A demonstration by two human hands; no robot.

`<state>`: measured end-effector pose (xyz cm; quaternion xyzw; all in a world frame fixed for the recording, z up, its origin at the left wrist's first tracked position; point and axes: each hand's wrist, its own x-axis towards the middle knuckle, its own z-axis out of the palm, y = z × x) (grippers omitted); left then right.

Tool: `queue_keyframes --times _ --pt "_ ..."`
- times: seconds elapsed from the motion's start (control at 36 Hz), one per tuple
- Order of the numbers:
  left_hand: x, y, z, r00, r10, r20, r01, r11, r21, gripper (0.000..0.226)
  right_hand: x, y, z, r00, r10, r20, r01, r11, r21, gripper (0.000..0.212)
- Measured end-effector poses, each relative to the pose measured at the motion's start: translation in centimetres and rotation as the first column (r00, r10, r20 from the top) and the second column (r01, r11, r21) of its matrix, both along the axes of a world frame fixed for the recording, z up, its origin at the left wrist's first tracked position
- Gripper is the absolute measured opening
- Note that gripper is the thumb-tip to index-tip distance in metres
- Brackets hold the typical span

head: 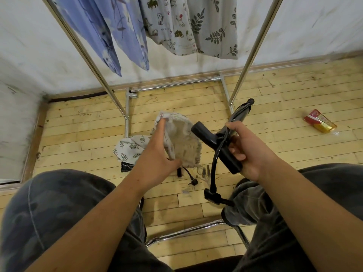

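Beige cloth (184, 144), pinched by thumb and fingers of my left hand (157, 154), sat at nine o'clock of the black pump (206, 137) that my right hand (247, 152) gripped with curled fingers; I judged steadying the pump before wiping wisest.

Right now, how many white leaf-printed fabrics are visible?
2: hanging leaf-printed cloth at top right; crumpled leaf-printed cloth on the wooden floor by the left hand; others may be hidden.

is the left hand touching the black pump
Apart. In the head view the left hand grips only the beige cloth. A stretch of that cloth shows between the hand and the black pump, which the right hand holds.
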<state>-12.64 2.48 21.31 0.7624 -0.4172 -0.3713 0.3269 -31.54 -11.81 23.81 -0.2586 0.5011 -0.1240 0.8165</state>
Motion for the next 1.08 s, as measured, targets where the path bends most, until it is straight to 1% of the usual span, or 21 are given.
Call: queue_keyframes --times 0.08,0.22,0.39,0.47,0.58,0.75,0.86,0.97,1.03,1.08 --pt "0.3 0.0 -0.2 0.999 0.050 0.001 -0.050 0.998 -0.030 0.121 0.0 -0.1 -0.6 0.998 0.015 -0.066 -0.018 0.999 -0.045 0.025" --pt "1.1 -0.1 -1.0 0.989 0.142 0.034 -0.141 0.989 -0.038 0.119 0.1 0.1 -0.9 0.981 0.044 -0.191 -0.071 0.988 -0.139 0.028" --pt "1.5 0.0 -0.7 0.982 0.188 -0.026 -0.189 0.981 -0.053 0.120 0.2 0.1 -1.2 0.977 0.006 -0.212 -0.040 0.987 -0.157 0.028" --pt "1.4 0.1 -0.6 0.987 0.160 -0.009 -0.161 0.986 -0.046 0.117 0.1 0.1 -1.2 0.983 -0.026 -0.182 0.000 0.990 -0.141 0.025" --pt "1.3 0.0 -1.0 0.996 0.078 0.051 -0.075 0.996 -0.043 0.116 0.0 -0.3 -0.6 0.994 -0.076 -0.076 0.068 0.993 -0.098 0.022" --pt "1.1 0.1 -1.7 0.993 -0.003 0.114 -0.003 0.998 0.057 0.116 -0.1 -0.4 0.2 0.998 -0.057 0.036 0.059 0.997 -0.050 0.019" --pt "1.4 0.2 -2.3 0.992 -0.031 0.126 0.020 0.996 0.092 0.115 0.0 -0.5 0.3 0.994 -0.070 0.079 0.070 0.998 0.011 0.021" --pt "1.3 0.2 -2.5 0.995 -0.039 0.095 0.027 0.992 0.119 0.120 0.0 -0.5 0.2 0.992 -0.018 0.123 0.012 0.999 0.048 0.025" --pt "1.3 0.0 -2.4 0.996 -0.014 0.091 0.003 0.993 0.115 0.122 0.1 -0.5 0.1 0.993 0.028 0.116 -0.032 0.999 0.034 0.026" --pt "1.3 -0.1 -2.2 0.998 0.025 0.053 -0.031 0.995 0.099 0.123 0.3 -0.3 -0.1 0.994 0.076 0.084 -0.076 0.997 -0.001 0.025"
